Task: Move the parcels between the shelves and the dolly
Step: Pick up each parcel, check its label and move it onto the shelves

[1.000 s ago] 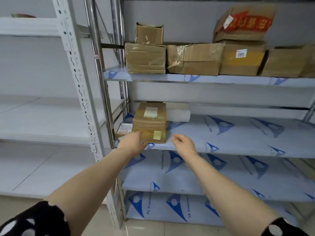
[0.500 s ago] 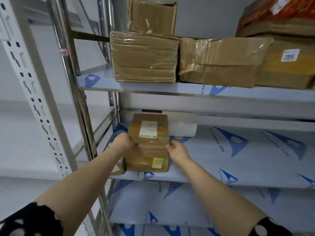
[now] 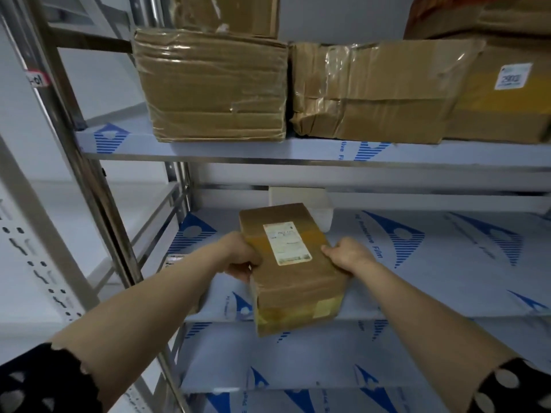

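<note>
Head view: the left hand [image 3: 241, 257] grips the left side of the parcel [image 3: 298, 287], with fingers curled under its edge. The right hand [image 3: 347, 254] holds the right side, and its fingers [image 3: 328, 248] lie curled on the top edge. Both forearms reach in from below, each with a black dotted sleeve [image 3: 38, 383] at the elbow.

The parcel is a brown taped box with a white label [image 3: 287, 247] on top. It is at the front edge of the middle shelf [image 3: 432, 278], near the front left corner, and its near end sticks out past this edge. It is turned a little, with the near end to the right. I cannot tell if the far end touches the shelf.

Just behind the parcel, at the back edge, stands a white box [image 3: 298, 195]. At the left edge, half hidden by the left arm, lies a small packet [image 3: 174, 260].

On the upper shelf [image 3: 268, 152] three parcels stand in a row, touching: a taped box [image 3: 211, 90] at the left, a crumpled box [image 3: 372, 90] in the middle, and a yellow box [image 3: 501, 114] with a white sticker at the right. A smaller box [image 3: 226, 13] sits on top of the taped box. A steel post [image 3: 89, 174] stands at the left side.
</note>
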A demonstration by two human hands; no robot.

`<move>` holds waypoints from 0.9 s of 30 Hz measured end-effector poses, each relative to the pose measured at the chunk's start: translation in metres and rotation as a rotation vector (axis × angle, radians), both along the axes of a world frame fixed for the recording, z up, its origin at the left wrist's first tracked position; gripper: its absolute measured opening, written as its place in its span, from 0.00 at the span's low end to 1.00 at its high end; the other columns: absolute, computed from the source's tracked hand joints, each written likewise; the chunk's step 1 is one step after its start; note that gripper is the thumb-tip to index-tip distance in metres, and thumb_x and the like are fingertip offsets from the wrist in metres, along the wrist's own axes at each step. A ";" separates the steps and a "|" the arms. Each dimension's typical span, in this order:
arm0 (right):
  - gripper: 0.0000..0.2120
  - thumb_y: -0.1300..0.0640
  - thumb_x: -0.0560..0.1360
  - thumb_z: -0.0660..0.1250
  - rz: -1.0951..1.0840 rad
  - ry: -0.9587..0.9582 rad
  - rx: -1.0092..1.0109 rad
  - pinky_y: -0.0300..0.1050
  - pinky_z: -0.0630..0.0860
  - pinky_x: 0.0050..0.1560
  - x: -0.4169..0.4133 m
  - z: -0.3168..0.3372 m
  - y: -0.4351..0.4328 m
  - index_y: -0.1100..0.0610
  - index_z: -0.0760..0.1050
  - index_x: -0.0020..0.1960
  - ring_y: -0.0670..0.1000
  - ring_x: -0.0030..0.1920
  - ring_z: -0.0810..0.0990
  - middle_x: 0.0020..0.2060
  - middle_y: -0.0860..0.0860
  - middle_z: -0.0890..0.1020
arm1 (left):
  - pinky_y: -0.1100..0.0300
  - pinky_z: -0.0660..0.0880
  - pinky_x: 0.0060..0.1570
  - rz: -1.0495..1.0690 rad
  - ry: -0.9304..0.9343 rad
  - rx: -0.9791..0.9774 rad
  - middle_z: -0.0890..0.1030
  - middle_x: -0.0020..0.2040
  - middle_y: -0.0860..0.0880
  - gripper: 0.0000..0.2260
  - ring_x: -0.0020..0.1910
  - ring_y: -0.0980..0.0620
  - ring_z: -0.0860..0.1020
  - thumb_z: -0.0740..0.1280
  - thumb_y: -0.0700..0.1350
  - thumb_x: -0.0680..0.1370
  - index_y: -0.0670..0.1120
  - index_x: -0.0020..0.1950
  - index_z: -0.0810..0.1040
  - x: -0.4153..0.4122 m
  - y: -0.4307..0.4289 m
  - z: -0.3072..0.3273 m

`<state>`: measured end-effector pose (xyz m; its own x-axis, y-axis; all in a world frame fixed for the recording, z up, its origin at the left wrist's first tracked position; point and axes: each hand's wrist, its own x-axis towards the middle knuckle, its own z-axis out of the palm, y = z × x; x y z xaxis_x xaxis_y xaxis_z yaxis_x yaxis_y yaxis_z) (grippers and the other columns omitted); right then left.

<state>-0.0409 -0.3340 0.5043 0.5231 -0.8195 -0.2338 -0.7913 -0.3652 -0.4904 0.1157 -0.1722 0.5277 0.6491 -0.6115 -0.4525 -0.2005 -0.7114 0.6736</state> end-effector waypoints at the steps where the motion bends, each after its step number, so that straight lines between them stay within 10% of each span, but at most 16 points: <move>1: 0.17 0.42 0.78 0.59 0.013 0.054 0.006 0.48 0.77 0.51 -0.004 0.002 -0.003 0.57 0.74 0.48 0.55 0.49 0.80 0.47 0.54 0.80 | 0.59 0.80 0.29 -0.012 0.000 0.024 0.80 0.33 0.42 0.05 0.27 0.50 0.79 0.68 0.38 0.77 0.38 0.43 0.75 -0.001 -0.003 0.001; 7: 0.13 0.51 0.80 0.60 0.012 -0.072 0.064 0.48 0.75 0.54 0.007 0.008 -0.002 0.60 0.74 0.54 0.55 0.53 0.78 0.51 0.56 0.79 | 0.52 0.80 0.46 0.082 -0.094 -0.059 0.75 0.47 0.40 0.12 0.48 0.42 0.80 0.69 0.43 0.77 0.40 0.49 0.67 0.016 -0.020 -0.001; 16: 0.11 0.52 0.75 0.69 -0.092 -0.235 0.100 0.53 0.77 0.55 0.004 0.002 0.007 0.59 0.72 0.45 0.55 0.49 0.80 0.44 0.53 0.80 | 0.52 0.80 0.41 0.149 -0.062 -0.144 0.77 0.39 0.40 0.10 0.42 0.42 0.80 0.71 0.37 0.74 0.39 0.40 0.70 0.005 -0.019 -0.011; 27: 0.15 0.50 0.70 0.75 0.026 -0.236 0.154 0.46 0.80 0.36 -0.110 0.006 0.066 0.59 0.73 0.42 0.52 0.36 0.81 0.37 0.54 0.81 | 0.50 0.81 0.46 0.258 -0.052 -0.222 0.80 0.51 0.37 0.21 0.46 0.42 0.81 0.75 0.38 0.71 0.36 0.60 0.72 -0.108 0.064 -0.009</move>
